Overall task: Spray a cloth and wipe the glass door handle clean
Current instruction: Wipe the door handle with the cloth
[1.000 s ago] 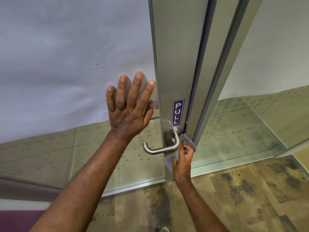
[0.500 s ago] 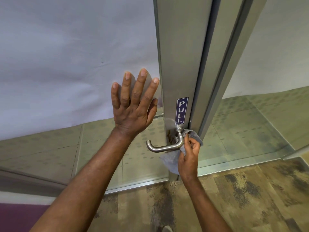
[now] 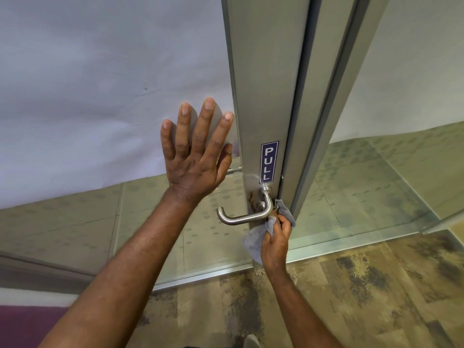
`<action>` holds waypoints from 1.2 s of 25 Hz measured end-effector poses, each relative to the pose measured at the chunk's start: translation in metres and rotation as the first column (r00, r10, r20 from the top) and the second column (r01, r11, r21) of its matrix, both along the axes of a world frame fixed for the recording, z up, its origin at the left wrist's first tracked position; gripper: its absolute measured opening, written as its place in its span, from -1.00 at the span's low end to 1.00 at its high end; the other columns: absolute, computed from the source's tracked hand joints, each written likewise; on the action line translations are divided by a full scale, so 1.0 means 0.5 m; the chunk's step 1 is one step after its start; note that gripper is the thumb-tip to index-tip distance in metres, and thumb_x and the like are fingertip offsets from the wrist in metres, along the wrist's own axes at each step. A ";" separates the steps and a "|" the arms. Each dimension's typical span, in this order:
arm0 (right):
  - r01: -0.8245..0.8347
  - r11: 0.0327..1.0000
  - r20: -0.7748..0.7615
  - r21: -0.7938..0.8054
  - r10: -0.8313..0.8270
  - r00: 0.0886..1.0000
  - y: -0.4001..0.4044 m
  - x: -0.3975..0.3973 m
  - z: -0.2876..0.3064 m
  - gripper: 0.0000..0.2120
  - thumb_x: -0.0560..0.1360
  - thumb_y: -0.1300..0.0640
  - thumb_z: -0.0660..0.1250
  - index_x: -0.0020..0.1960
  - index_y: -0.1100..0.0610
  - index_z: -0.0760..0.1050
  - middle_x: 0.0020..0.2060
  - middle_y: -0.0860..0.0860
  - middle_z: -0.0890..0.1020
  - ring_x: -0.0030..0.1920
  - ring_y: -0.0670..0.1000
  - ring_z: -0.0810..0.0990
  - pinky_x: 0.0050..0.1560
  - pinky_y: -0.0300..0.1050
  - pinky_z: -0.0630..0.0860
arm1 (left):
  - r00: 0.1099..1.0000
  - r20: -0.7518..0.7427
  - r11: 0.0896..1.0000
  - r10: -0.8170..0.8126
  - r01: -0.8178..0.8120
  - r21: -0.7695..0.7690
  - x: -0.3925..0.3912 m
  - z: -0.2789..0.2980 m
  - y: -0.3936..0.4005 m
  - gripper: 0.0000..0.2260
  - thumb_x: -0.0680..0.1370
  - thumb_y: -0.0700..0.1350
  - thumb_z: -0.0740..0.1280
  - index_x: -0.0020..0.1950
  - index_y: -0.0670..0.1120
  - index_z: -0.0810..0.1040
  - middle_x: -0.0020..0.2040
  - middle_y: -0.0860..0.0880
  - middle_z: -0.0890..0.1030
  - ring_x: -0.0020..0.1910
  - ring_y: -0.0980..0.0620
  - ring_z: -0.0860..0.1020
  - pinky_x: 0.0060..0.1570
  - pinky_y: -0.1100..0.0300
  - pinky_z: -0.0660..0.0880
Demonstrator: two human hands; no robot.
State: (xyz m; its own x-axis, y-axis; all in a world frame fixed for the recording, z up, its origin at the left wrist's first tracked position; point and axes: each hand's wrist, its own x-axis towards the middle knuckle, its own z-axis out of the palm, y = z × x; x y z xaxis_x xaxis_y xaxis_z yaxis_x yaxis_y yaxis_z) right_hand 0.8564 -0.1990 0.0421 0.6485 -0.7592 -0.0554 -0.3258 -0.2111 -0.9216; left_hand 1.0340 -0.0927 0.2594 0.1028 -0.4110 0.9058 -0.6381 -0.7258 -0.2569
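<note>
A brushed-steel lever door handle (image 3: 241, 218) sticks out to the left from the grey metal door stile (image 3: 263, 96), below a blue PULL sticker (image 3: 269, 162). My right hand (image 3: 276, 239) grips a grey cloth (image 3: 253, 241) and presses it against the bend of the handle near the stile's edge. Part of the cloth hangs below the handle. My left hand (image 3: 195, 156) lies flat on the frosted glass pane (image 3: 100, 96) to the left of the stile, fingers spread, holding nothing. No spray bottle is in view.
A second metal frame (image 3: 326, 121) stands right of the stile, with another glass panel (image 3: 401, 184) beyond. Patterned brown carpet (image 3: 351, 297) covers the floor below. A purple strip (image 3: 25, 325) shows at the bottom left.
My right hand with the cloth has shifted slightly around the handle's bend, and more cloth now hangs below the lever. My left hand stays flat on the glass.
</note>
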 end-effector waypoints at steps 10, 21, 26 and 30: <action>0.159 0.899 0.209 0.408 -0.261 0.942 0.011 0.017 0.041 -0.71 0.65 0.38 0.25 0.31 0.20 0.58 0.09 -0.22 0.55 0.23 -0.12 0.55 0.48 0.00 0.40 | 1.000 -0.001 1.000 -0.007 0.007 -0.007 0.001 0.001 -0.001 -0.43 0.69 0.08 0.25 0.69 0.03 0.22 0.66 -0.08 0.14 0.72 -0.10 -0.15 0.66 -0.16 -0.13; 0.118 0.993 0.353 0.011 -0.114 0.929 -0.014 0.031 0.053 -0.33 0.53 0.57 0.22 0.53 0.09 0.42 0.41 -0.07 0.45 0.47 -0.12 0.44 0.49 -0.21 0.38 | 1.000 0.007 1.000 -0.008 0.008 -0.017 0.003 -0.003 -0.004 -0.41 0.67 0.09 0.29 0.69 0.04 0.24 0.65 -0.08 0.16 0.72 -0.10 -0.14 0.65 -0.16 -0.12; 0.125 0.972 0.228 -0.199 -0.078 0.970 -0.011 0.039 0.004 -0.38 0.49 0.56 0.31 0.51 0.23 0.43 0.36 -0.13 0.35 0.42 -0.25 0.38 0.47 -0.29 0.38 | 1.000 0.009 1.000 -0.003 0.003 -0.011 0.004 -0.005 -0.002 -0.40 0.68 0.10 0.26 0.70 0.05 0.21 0.71 -0.06 0.10 0.72 -0.10 -0.14 0.67 -0.14 -0.14; 0.165 0.980 0.175 -0.116 -0.143 0.974 -0.002 0.040 -0.041 -0.45 0.49 0.59 0.27 0.44 0.30 0.50 0.37 0.03 0.45 0.37 -0.04 0.49 0.46 -0.26 0.40 | 1.000 0.001 1.000 -0.003 0.003 -0.007 0.001 -0.002 -0.002 -0.42 0.68 0.09 0.27 0.68 0.04 0.24 0.66 -0.08 0.15 0.72 -0.10 -0.14 0.66 -0.15 -0.13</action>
